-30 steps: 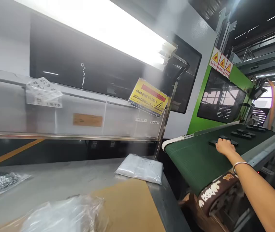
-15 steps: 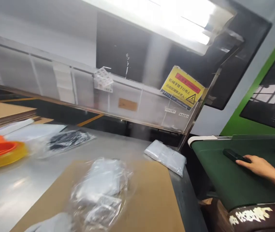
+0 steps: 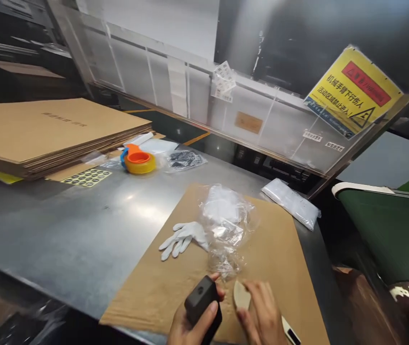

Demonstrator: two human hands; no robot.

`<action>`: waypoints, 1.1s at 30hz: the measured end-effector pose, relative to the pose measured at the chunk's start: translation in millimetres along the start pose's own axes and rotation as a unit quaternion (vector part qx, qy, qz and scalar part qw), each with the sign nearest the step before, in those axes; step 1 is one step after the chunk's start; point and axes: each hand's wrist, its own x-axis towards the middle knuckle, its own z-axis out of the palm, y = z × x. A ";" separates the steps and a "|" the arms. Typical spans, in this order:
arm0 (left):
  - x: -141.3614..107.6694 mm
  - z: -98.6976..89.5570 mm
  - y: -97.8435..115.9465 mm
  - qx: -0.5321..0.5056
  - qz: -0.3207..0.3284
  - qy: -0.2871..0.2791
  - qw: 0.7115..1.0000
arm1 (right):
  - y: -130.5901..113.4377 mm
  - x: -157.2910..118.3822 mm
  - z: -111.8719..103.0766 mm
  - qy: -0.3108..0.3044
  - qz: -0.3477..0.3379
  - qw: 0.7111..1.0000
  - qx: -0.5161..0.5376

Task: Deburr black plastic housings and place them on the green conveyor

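My left hand (image 3: 195,318) is closed around a black, box-shaped device (image 3: 201,299) with rounded edges and a small round recess on its end. Close by on the right, my right hand (image 3: 263,311) grips a beige object (image 3: 241,296) with a tapered, rounded tip; its kind is unclear. A pale strip with a dark end (image 3: 290,333) shows beneath that hand, and I cannot tell whether it belongs to the beige object. Both hands are over a cardboard sheet (image 3: 272,249). Beyond them lie a white glove (image 3: 184,239) and a clear plastic bag with white contents (image 3: 222,206).
An orange tape dispenser (image 3: 137,158), a bag with dark contents (image 3: 186,160) and a label sheet (image 3: 87,177) lie beyond the left side. Stacked cardboard (image 3: 60,124) stands far left. A wrapped white packet (image 3: 292,201) and a green conveyor (image 3: 398,230) are right.
The view has swung left. A hand was on a dark device on the conveyor; now both my hands are over the cardboard, holding the black device and the beige object.
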 end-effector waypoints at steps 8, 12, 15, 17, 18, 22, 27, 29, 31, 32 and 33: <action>-15.0 -59.2 4.5 0.207 0.185 -0.087 0.957 | 15.7 -27.4 21.5 -0.037 0.018 0.998 -0.051; -19.9 -62.2 9.9 0.280 0.186 -0.130 0.933 | -35.7 -18.8 -12.4 -0.044 0.026 0.990 0.128; -25.2 -58.7 17.0 0.303 0.170 -0.161 0.924 | -78.1 -11.6 -24.7 -0.041 -0.033 0.983 0.177; -29.8 -59.4 20.4 0.304 0.173 -0.168 0.922 | -92.9 -7.3 -25.5 -0.054 -0.057 0.982 0.173; -32.3 -61.2 21.8 0.301 0.174 -0.176 0.921 | -95.3 -5.8 -25.1 -0.060 -0.070 0.981 0.172; -40.6 -71.1 28.1 0.271 0.160 -0.220 0.923 | -88.6 -8.4 -21.9 -0.042 -0.100 0.978 0.181; -38.0 -70.9 28.2 0.092 0.054 -0.226 0.968 | -93.3 -18.2 -11.9 0.036 -0.016 0.972 0.232; -35.4 -66.7 22.9 -0.068 -0.028 -0.225 0.972 | -99.7 -17.6 -6.8 0.048 0.011 0.956 0.289; -33.7 -62.2 16.3 -0.201 -0.103 -0.214 0.950 | -105.3 -17.1 -1.4 0.065 0.019 0.944 0.324; -33.1 -60.4 13.3 -0.252 -0.129 -0.200 0.938 | -107.5 -18.2 1.3 0.074 0.022 0.941 0.328; -32.5 -59.3 10.8 -0.294 -0.148 -0.185 0.926 | -109.3 -20.8 4.1 0.080 0.029 0.940 0.329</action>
